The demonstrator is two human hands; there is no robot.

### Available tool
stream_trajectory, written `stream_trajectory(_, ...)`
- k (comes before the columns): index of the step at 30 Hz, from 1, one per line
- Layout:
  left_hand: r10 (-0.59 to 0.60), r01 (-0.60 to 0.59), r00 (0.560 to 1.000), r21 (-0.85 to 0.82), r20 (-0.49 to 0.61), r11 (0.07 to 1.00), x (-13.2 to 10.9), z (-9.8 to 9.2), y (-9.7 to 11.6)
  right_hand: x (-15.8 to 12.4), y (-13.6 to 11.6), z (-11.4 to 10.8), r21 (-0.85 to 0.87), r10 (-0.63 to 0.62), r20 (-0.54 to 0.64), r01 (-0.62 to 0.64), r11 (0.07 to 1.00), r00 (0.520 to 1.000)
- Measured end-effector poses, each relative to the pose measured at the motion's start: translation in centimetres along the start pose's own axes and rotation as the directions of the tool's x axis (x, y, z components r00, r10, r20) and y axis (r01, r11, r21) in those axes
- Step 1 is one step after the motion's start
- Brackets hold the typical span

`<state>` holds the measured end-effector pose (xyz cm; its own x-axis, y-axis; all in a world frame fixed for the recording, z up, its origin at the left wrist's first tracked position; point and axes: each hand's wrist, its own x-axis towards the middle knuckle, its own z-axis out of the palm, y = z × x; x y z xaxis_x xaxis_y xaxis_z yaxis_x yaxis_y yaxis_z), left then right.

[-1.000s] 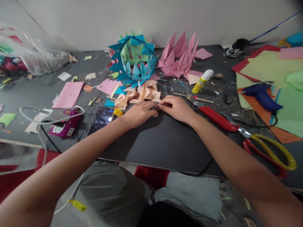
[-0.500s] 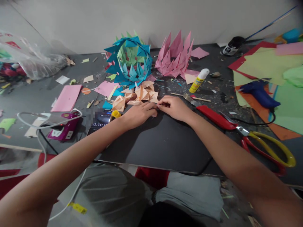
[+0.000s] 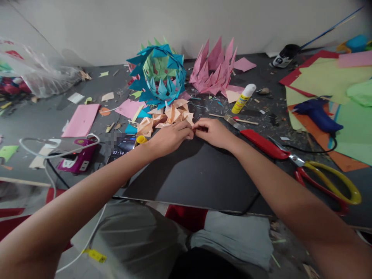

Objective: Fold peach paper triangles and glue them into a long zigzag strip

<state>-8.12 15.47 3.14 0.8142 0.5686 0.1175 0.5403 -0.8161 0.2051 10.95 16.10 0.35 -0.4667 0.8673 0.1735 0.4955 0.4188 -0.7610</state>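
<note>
My left hand (image 3: 173,136) and my right hand (image 3: 213,133) meet at the fingertips over the dark table, their fingers closed in a pinch. Whatever they pinch, if anything, is hidden by the fingers. Just beyond my left hand lies a pile of folded peach paper pieces (image 3: 174,113). Behind that pile stands a blue ring of pointed folded paper (image 3: 139,86), with a green paper ring (image 3: 151,66) showing through it. A pink crown-shaped ring of folded paper (image 3: 213,73) is farther back, to the right.
A glue stick (image 3: 243,100), a red-handled cutter (image 3: 263,144) and scissors (image 3: 334,182) lie right of my hands. Farther right are a blue glue gun (image 3: 318,115) and coloured sheets (image 3: 322,77). A phone (image 3: 123,147) and a purple power strip (image 3: 78,157) are at left.
Almost nothing differs. Both hands stay pinched together in the same place, with only a slight shift of the fingers and of the whole view.
</note>
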Motion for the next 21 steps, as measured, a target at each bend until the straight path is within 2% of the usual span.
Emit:
stream_trajectory(8,-0.195,0.171,0.975,-0.207,-0.105,0.963,0.87,-0.30,-0.09,-0.02,-0.05,-0.14,0.042,0.012,0.001,-0.012,0.999,1.000)
stream_trajectory(10,-0.253,0.226,0.962,-0.225,-0.100,0.948,0.91,-0.26,-0.08,-0.06,-0.11,-0.14,0.046,0.021,-0.005,-0.021,0.999,1.000)
stream_trajectory(13,-0.310,0.297,0.950,-0.212,-0.031,0.931,0.75,-0.20,0.07,-0.07,-0.23,-0.11,0.033,0.023,-0.010,-0.023,0.999,1.000)
stream_trajectory(16,-0.288,0.291,0.957,-0.163,0.045,0.943,0.59,-0.14,0.08,-0.06,-0.29,-0.06,0.029,0.030,-0.016,-0.029,0.999,0.999)
stream_trajectory(21,-0.230,0.233,0.972,-0.091,0.048,0.968,0.71,0.05,-0.43,-0.05,-0.21,-0.12,0.052,0.027,-0.026,-0.026,0.998,0.999)
